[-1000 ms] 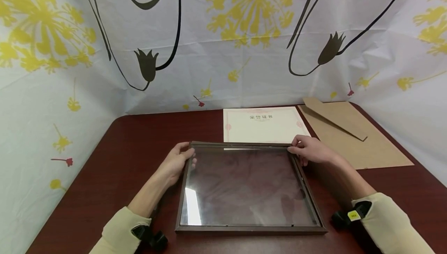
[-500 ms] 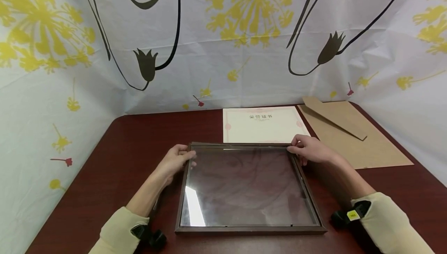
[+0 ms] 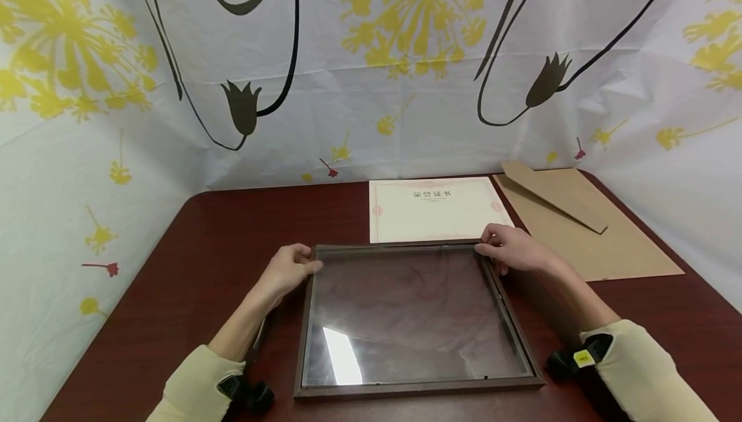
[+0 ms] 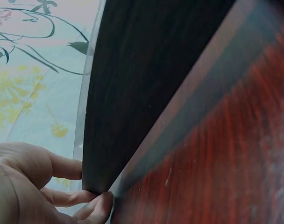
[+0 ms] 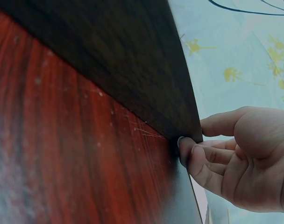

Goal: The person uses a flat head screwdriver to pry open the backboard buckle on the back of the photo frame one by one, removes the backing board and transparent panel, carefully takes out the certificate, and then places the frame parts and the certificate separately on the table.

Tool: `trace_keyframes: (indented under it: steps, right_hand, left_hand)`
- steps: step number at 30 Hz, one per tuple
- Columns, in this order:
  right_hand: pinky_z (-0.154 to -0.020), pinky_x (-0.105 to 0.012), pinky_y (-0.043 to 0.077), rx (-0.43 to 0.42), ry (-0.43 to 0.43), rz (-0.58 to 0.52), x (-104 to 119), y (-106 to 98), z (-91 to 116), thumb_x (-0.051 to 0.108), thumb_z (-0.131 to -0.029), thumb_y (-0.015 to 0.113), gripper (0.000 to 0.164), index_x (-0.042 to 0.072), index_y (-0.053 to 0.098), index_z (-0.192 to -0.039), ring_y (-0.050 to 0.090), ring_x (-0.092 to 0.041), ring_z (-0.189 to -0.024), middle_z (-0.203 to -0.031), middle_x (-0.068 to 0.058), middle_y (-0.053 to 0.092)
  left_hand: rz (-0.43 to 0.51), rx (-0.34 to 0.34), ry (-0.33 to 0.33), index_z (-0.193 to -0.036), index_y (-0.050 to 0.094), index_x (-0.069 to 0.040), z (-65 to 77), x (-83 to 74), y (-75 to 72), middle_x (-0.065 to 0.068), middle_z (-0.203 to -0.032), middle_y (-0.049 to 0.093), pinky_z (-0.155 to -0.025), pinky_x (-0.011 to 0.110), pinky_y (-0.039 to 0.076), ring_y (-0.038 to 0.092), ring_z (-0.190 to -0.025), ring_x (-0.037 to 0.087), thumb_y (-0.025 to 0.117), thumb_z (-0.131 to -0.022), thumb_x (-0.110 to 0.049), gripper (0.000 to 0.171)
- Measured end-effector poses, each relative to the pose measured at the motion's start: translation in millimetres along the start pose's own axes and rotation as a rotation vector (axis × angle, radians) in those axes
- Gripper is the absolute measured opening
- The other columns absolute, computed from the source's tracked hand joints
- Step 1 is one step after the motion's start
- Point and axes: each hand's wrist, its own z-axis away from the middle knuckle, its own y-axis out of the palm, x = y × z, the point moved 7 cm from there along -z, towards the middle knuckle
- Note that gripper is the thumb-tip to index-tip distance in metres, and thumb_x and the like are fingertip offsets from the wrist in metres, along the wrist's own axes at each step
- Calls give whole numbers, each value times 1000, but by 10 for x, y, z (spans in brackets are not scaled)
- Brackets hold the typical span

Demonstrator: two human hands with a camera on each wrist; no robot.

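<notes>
A dark brown picture frame (image 3: 420, 390) with a clear pane (image 3: 406, 312) lies before me on the table. My left hand (image 3: 286, 272) pinches its far left corner, thumb on top and fingertips curled under the lower edge. In the left wrist view, the pane's clear edge (image 4: 81, 116) stands out a little above the frame's dark side (image 4: 142, 84). At the far right corner, my right hand (image 3: 513, 247) grips the frame the same way. The right wrist view shows its fingertips (image 5: 191, 156) tucked below the frame side (image 5: 118, 60).
Behind the frame lies a cream certificate (image 3: 437, 212) with a pink border. A brown paper envelope (image 3: 620, 248), flap raised, rests at the back right. The dark red table (image 3: 174, 280) is backed by a patterned white cloth (image 3: 359, 87).
The frame's left side has shifted a little toward me, and my left hand has moved slightly down with it. The glare on the pane has slid right. My right hand barely moves.
</notes>
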Motion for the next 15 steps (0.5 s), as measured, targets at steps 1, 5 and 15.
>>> trace_keyframes:
  steps: [1,5,15]
  right_hand:
    - [-57,-34,50,-1,0,1,2,0,0,20,-102,62,21,2,53,-98,60,-23,-53,-64,-3,55]
    - [-56,-33,49,-3,-2,4,8,0,0,19,-101,62,20,2,53,-98,60,-22,-53,-64,-3,55]
    - [-55,-33,49,-1,-15,4,9,1,-6,18,-102,62,19,2,53,-98,60,-22,-52,-63,-2,55]
  left_hand:
    - [-7,-6,5,-128,53,9,2,-5,-4,23,-120,59,-86,46,50,61,-101,33,67,-97,-14,41]
    - [-27,-33,23,-123,57,6,10,-24,-19,21,-115,61,-80,43,51,62,-95,30,69,-96,-14,36]
    - [-43,-29,31,-120,59,7,15,-6,-18,21,-114,64,-82,44,52,62,-101,32,71,-93,-13,36]
